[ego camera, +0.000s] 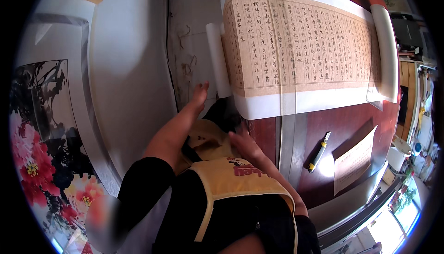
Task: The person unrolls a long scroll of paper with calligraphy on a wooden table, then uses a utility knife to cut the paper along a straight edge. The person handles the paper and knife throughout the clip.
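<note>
My left hand [200, 96] is raised over the floor to the left of the table, near the hanging end of a paper scroll. Nothing shows in it. Close to the table's edge, in front of my yellow apron [242, 181], my right hand [242, 142] is blurred, its thumb apart from the fingers, and looks bare. On the dark red wooden table [322, 118] lies the scroll [305, 45], a tan sheet of brush calligraphy with white borders. Its far right end is rolled [386, 52], and its left end [219, 59] hangs over the edge. A long transparent strip [288, 91] crosses it.
A yellow-and-black utility knife [319, 152] and a curled sheet with writing [355, 162] lie on the table. Another clear plate [375, 98] rests by the roll. At left, a white panel [128, 56] stands beside a flower painting [38, 163]. Thin scraps [189, 65] litter the floor [194, 7].
</note>
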Demonstrator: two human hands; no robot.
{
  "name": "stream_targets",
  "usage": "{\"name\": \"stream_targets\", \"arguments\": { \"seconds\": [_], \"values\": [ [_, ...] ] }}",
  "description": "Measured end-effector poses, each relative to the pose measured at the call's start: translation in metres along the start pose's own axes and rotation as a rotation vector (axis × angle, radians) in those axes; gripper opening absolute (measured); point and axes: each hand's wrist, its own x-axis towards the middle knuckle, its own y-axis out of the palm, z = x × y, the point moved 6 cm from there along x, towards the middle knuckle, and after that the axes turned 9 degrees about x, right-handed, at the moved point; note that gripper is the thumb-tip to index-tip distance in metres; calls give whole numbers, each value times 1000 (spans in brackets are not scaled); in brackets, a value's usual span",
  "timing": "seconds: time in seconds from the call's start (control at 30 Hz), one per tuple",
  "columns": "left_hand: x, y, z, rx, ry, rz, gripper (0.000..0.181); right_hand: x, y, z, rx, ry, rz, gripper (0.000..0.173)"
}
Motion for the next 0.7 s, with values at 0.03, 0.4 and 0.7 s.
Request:
{"name": "stream_targets", "arguments": {
  "seconds": [0.03, 0.4, 0.7],
  "values": [
    [1, -1, 5, 29, 16, -23, 63, 22, -4, -11, -37, -28, -83, 99],
    [-48, -6, -17, -104, -124, 99, 97, 56, 0, -5, 184, -306, -211, 63],
    [-18, -35, -17, -99, -165, 153, 123, 41, 33, 16, 662, -288, 315, 52]
  ]
}}
